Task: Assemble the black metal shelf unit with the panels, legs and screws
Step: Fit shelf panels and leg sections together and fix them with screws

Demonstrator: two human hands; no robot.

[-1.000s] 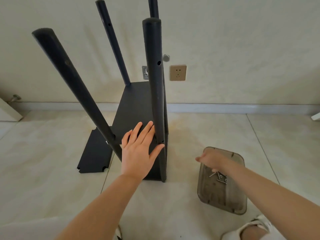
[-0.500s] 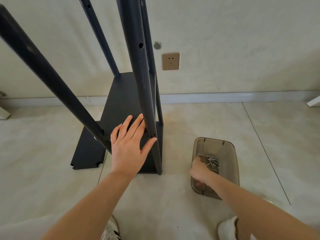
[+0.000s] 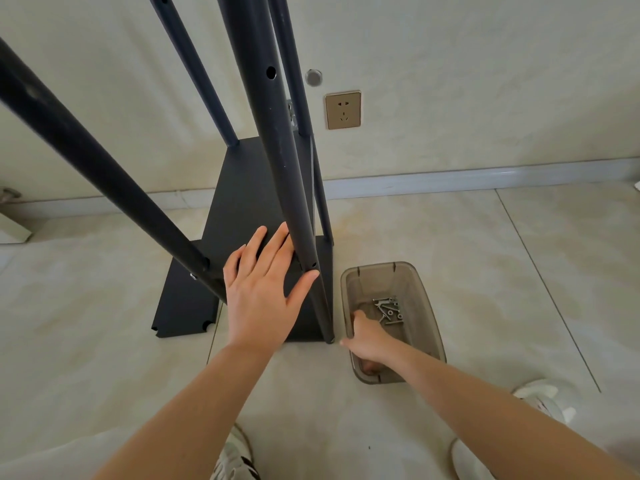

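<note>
Screws (image 3: pixel 388 310) lie just beyond right hand (image 3: pixel 367 341) gripping tray (image 3: pixel 427 306); left fingers (image 3: pixel 266 251) flat.

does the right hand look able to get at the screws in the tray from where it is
Probably yes: the right hand is already inside the open-topped smoky translucent plastic tray, and the loose silver metal screws lie uncovered just beyond its fingers, with nothing between.

Pale tiled floor (image 3: pixel 450 244) bearing black shelf unit (image 3: pixel 249 202) on its legs, loose black panel (image 3: pixel 180 306) flat beside it, clear plastic tray (image 3: pixel 429 327) of screws (image 3: pixel 388 310) just right
</note>
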